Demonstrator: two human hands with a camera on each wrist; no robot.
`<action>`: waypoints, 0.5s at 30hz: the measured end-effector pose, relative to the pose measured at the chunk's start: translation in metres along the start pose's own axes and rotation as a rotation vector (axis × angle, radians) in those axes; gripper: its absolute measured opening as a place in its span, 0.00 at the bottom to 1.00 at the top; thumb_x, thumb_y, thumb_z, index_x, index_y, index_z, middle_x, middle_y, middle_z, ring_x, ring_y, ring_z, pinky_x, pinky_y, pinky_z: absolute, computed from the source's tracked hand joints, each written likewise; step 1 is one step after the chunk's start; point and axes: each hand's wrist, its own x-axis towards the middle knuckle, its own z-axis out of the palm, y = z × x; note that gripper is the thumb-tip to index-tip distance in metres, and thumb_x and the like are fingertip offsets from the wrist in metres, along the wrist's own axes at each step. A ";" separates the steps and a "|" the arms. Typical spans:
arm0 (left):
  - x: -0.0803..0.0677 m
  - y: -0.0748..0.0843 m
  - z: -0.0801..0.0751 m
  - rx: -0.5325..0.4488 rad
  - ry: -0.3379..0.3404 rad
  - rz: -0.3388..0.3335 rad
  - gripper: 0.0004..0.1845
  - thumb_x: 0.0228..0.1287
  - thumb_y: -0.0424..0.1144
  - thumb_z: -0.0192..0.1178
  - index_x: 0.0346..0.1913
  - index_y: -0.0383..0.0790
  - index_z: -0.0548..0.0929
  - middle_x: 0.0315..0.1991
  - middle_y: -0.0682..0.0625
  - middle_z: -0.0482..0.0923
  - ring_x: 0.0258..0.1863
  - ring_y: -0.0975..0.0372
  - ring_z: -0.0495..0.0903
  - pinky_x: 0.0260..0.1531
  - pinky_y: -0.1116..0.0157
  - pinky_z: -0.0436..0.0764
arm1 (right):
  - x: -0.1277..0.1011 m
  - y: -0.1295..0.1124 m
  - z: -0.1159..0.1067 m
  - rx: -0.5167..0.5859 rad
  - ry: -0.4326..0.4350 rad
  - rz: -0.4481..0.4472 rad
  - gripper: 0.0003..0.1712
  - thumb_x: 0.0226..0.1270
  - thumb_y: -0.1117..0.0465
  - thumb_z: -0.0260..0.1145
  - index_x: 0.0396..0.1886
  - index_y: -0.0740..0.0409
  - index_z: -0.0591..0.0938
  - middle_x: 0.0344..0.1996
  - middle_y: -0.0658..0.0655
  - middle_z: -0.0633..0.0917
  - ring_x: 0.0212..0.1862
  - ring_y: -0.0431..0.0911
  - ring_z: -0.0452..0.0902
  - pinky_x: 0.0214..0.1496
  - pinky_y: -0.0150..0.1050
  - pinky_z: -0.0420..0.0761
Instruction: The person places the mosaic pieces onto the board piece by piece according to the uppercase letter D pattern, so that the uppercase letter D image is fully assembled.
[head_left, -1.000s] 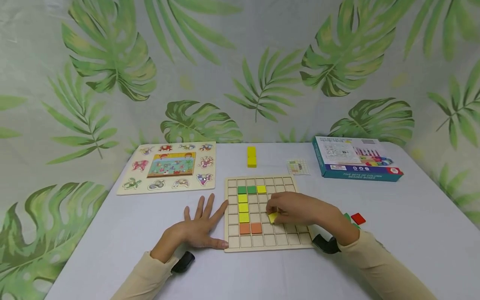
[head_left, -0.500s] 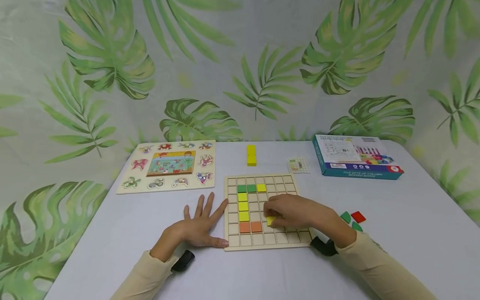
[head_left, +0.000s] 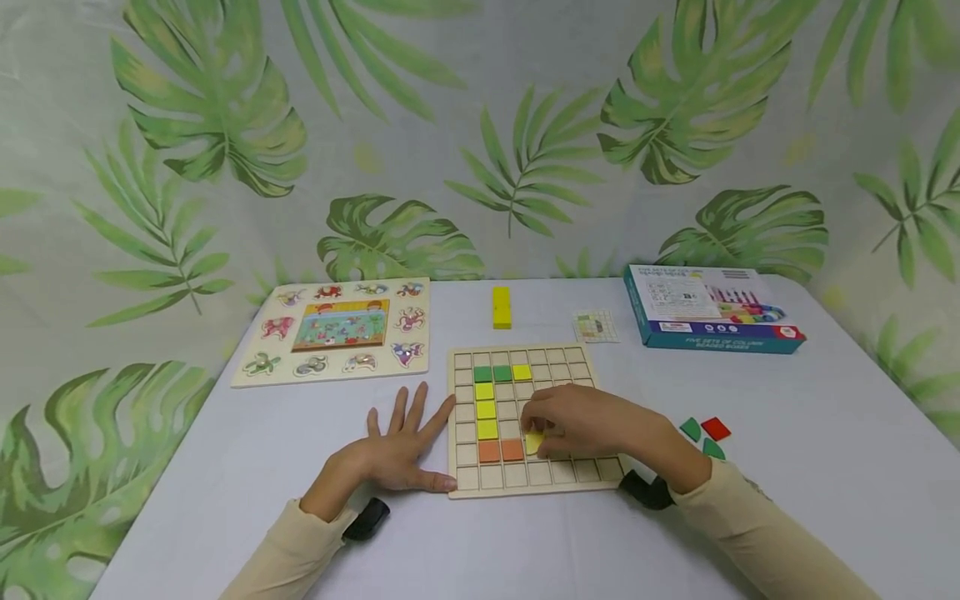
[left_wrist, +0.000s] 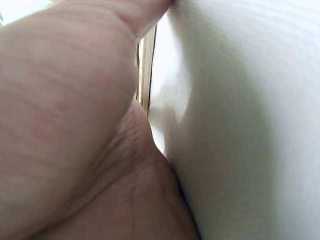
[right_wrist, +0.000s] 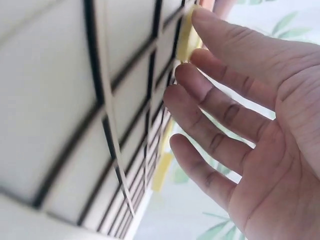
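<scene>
My right hand [head_left: 592, 425] pinches a yellow tile [head_left: 534, 442] over the grid board [head_left: 525, 479], beside the orange tiles [head_left: 500, 451]; left hand [head_left: 397, 457] flat, grip holding nothing, touching the board's left edge.

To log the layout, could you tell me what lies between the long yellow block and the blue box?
In the head view, a small grid card lies between the yellow block and the box.
</scene>
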 end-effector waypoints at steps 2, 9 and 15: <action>0.001 0.000 0.000 -0.001 -0.002 0.004 0.62 0.56 0.69 0.65 0.82 0.57 0.36 0.80 0.39 0.17 0.77 0.41 0.16 0.65 0.27 0.26 | -0.005 -0.001 -0.003 -0.007 -0.001 0.029 0.14 0.63 0.53 0.74 0.48 0.48 0.85 0.40 0.44 0.84 0.42 0.40 0.78 0.51 0.41 0.80; 0.001 0.002 0.000 0.011 -0.008 0.001 0.62 0.56 0.70 0.65 0.81 0.57 0.35 0.80 0.39 0.17 0.77 0.41 0.17 0.65 0.27 0.27 | -0.028 -0.005 -0.004 -0.050 -0.003 0.022 0.17 0.72 0.51 0.65 0.58 0.46 0.85 0.54 0.49 0.84 0.58 0.48 0.79 0.62 0.49 0.78; -0.002 -0.002 -0.002 -0.025 -0.016 0.021 0.63 0.54 0.72 0.63 0.81 0.57 0.35 0.79 0.39 0.17 0.76 0.41 0.15 0.64 0.28 0.24 | -0.039 -0.006 0.004 -0.097 0.016 -0.009 0.21 0.74 0.53 0.63 0.64 0.44 0.80 0.59 0.51 0.81 0.56 0.51 0.77 0.59 0.50 0.79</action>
